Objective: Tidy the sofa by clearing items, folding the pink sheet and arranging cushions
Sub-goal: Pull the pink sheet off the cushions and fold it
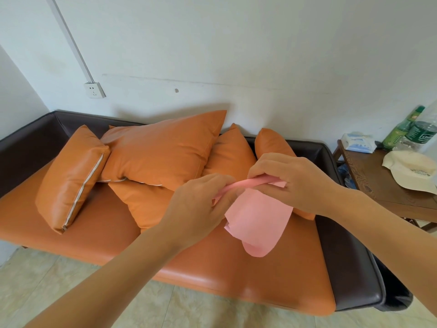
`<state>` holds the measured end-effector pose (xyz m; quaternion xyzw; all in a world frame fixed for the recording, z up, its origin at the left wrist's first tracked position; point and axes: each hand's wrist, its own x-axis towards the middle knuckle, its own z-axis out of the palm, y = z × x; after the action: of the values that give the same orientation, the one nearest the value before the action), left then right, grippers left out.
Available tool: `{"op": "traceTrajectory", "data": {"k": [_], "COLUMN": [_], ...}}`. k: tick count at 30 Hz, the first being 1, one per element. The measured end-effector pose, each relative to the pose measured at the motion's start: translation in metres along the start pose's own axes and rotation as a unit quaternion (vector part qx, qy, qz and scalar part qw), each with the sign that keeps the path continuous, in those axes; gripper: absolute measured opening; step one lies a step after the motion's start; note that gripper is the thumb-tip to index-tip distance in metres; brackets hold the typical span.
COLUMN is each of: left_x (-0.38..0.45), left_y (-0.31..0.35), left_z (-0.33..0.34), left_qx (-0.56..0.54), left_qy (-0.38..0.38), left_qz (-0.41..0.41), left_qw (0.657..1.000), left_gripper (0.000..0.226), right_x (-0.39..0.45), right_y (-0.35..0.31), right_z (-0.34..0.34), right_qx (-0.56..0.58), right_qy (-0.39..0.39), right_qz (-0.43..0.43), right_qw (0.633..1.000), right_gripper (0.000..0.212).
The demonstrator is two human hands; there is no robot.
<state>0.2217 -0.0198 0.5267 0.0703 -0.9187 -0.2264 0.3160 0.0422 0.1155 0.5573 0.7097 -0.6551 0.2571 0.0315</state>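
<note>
Where both hands meet at centre frame, the pink sheet [257, 216] is held above the sofa [212, 263]: thin, matte, its top edge folded over, its rounded end hanging toward 6 o'clock. That edge is pinched by curled fingers of the left hand [201, 204] and right hand [290, 181]. Orange leather-look cushions [163, 150], smooth and plump, are heaped at 10 o'clock. A wooden side table [380, 185] with a green bottle [399, 131] is noted at 3 o'clock.

Glossy leather-look sofa [212, 268]; matt pink sheet [257, 216]; wooden side table [378, 183].
</note>
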Motion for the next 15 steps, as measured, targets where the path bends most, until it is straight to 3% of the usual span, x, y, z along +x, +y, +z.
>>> {"op": "traceTrajectory", "data": {"k": [10, 15], "left_x": [0.0009, 0.0032], "left_y": [0.0004, 0.0003], "left_z": [-0.0002, -0.0027], "left_qx": [0.016, 0.117], "left_qy": [0.07, 0.066], "left_qz": [0.045, 0.086], "left_qw": [0.996, 0.987], "left_gripper": [0.016, 0.01], "right_x": [-0.0004, -0.003], "right_y": [0.0026, -0.0021], "right_z": [-0.0046, -0.0001], "right_qx": [0.035, -0.022], "right_qy": [-0.073, -0.014], "right_qz": [0.039, -0.002], "right_qw": [0.996, 1.0], "right_gripper": [0.04, 0.03]}}
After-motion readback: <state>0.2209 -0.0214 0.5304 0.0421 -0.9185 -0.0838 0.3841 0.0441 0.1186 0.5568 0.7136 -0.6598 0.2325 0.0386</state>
